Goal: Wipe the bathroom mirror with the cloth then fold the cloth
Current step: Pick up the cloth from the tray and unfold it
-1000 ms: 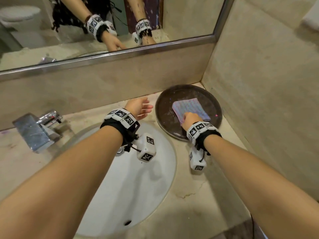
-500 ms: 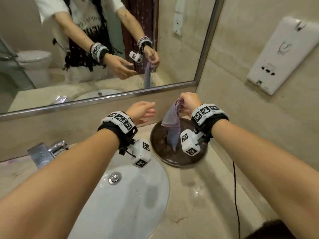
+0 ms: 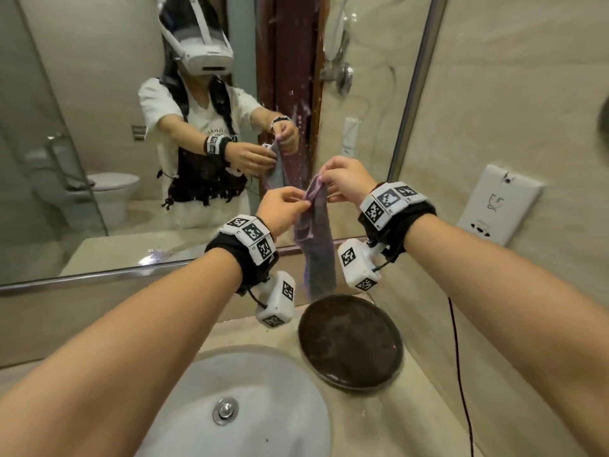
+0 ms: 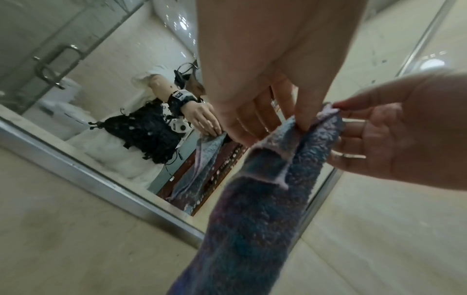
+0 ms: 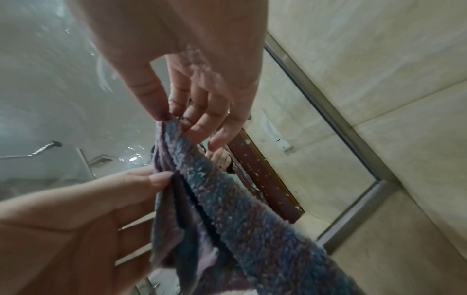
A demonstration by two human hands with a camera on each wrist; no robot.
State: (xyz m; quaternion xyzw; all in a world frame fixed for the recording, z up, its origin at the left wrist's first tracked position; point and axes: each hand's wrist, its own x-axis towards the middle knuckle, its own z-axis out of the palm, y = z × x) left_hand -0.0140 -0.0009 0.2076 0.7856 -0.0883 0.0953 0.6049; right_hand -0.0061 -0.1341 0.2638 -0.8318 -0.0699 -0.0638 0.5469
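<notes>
A purple-blue terry cloth (image 3: 315,239) hangs bunched in the air in front of the mirror (image 3: 131,127), above a dark round tray (image 3: 351,341). My right hand (image 3: 342,183) pinches the cloth's top corner between thumb and fingers. My left hand (image 3: 285,206) pinches a fold a little lower on the cloth's left edge. In the left wrist view the left hand (image 4: 298,121) grips the cloth (image 4: 265,199) beside the right hand (image 4: 379,139). In the right wrist view the right hand (image 5: 171,117) holds the cloth (image 5: 227,209) top, with the left hand (image 5: 151,179) below. White spots speckle the mirror's right part.
A white basin (image 3: 257,407) with a metal drain (image 3: 225,410) lies below my left arm. The beige counter (image 3: 412,417) meets a tiled side wall carrying a white dispenser (image 3: 497,202). A black cable (image 3: 458,357) hangs along the right. The mirror reflects a toilet and glass shower.
My right hand lifted the cloth off the tray and raised it in front of the mirror. My left hand came over and took hold of it. The head view tilted up.
</notes>
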